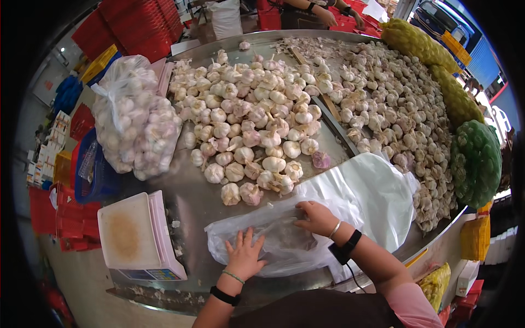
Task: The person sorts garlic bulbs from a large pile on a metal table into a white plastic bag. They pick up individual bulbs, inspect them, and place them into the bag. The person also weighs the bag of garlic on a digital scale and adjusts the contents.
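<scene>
A see-through plastic bag (283,242) lies flat on the metal table in front of me. My left hand (245,254) rests on its left part with the fingers spread. Over the right part of the bag is my right hand (318,219), thumb and fingers apart, nothing seen between them. Under my right forearm and beyond it spreads a white plastic sheet or stack of bags (369,192). Just past the bag, loose garlic bulbs (254,119) form a pile, the closest ones near the bag's far edge.
At left stand a weighing scale (129,231), a tied bag of garlic (135,119) and a blue basket (92,172). A metal bar (334,127) borders a second garlic heap (393,106). Mesh sacks (475,164) line the right rim. Another person's hands (326,17) are beyond the table.
</scene>
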Available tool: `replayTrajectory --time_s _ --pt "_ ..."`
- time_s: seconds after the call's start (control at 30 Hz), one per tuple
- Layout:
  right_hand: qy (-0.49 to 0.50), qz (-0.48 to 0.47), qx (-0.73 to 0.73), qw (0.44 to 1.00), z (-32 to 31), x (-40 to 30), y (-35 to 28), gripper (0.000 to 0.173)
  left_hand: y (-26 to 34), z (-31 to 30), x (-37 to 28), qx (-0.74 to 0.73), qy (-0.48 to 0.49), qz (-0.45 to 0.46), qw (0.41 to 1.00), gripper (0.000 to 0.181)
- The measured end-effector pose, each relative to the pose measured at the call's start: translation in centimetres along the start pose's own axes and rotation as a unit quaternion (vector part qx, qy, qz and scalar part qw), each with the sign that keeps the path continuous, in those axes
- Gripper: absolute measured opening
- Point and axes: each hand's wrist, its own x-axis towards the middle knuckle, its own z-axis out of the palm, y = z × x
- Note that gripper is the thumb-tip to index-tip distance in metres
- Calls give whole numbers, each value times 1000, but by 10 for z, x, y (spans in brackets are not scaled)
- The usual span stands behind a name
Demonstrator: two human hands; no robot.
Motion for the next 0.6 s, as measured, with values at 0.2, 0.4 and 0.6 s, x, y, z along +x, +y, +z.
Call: replayTrajectory --time_s 0.2,0.4,0.6 --pt "130 45 156 978 -36 32 -37 15 -27 -50 51 -369 108 -105 917 51" --pt "134 -14 -85 987 5 68 -33 48 -60 -10 114 -59 334 -44 940 49" --pt "145 35 8 989 1 76 -30 49 -85 -3 117 -227 301 -34 926 52"
